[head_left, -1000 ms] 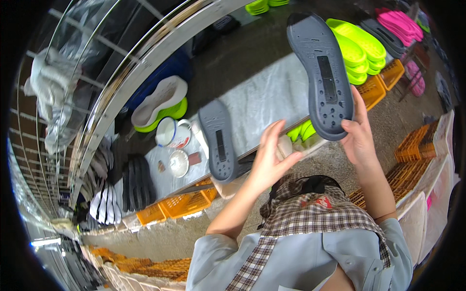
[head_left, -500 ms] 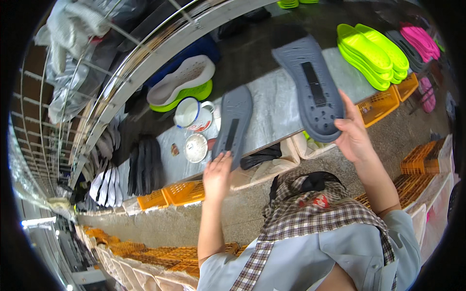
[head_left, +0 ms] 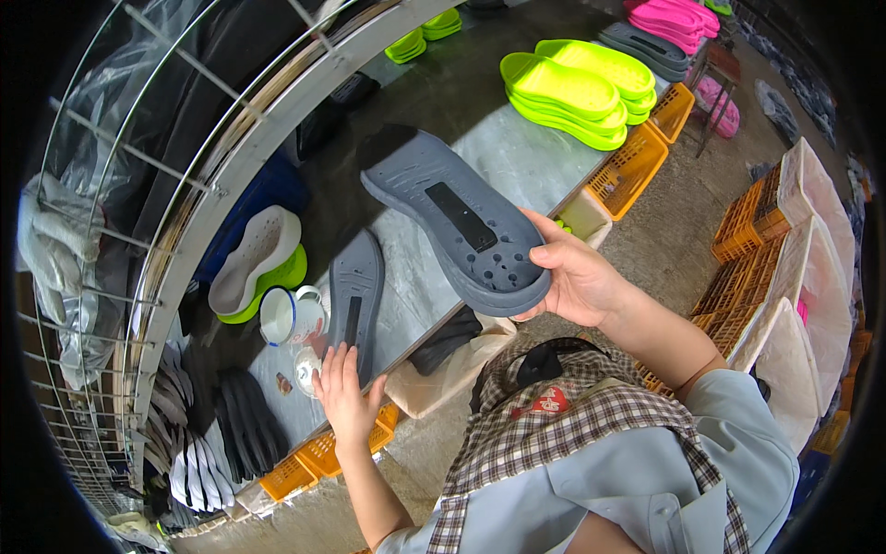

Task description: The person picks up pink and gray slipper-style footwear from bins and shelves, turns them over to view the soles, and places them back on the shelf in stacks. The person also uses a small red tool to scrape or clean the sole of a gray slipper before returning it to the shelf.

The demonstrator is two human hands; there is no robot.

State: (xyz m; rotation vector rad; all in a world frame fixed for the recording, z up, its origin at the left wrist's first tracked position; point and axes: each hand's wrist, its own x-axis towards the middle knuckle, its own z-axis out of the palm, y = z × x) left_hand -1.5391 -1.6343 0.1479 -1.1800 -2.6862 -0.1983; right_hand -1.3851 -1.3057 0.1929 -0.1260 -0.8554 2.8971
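Observation:
My right hand (head_left: pixel 583 283) grips the rounded end of a grey shoe sole (head_left: pixel 413 187), thumb on top and fingers beneath. The sole is raised and tilted over the table, showing a long dark strip and a cluster of holes. Left of it, a second grey sole (head_left: pixel 358 275) lies on the metal-topped table (head_left: pixel 415 309). My left hand (head_left: pixel 349 399) rests with spread fingertips at that sole's near end, not wrapped round it. Beside this sole stand a white enamel mug (head_left: pixel 288 317) with a blue rim and a small white container (head_left: pixel 306 369), partly behind my fingers.
Stacked lime-green soles (head_left: pixel 577 92), grey soles (head_left: pixel 644 51) and pink soles (head_left: pixel 672 23) sit toward the far right. Black soles (head_left: pixel 249 425) and white soles (head_left: pixel 198 471) stand at left. Orange crates (head_left: pixel 629 171) line the table edge. A wire rack (head_left: pixel 198 185) rises at left.
My view has turned, shifting the scene. The sole in my right hand has come nearer to the one on the table and slants more to the left. My left fingers have spread.

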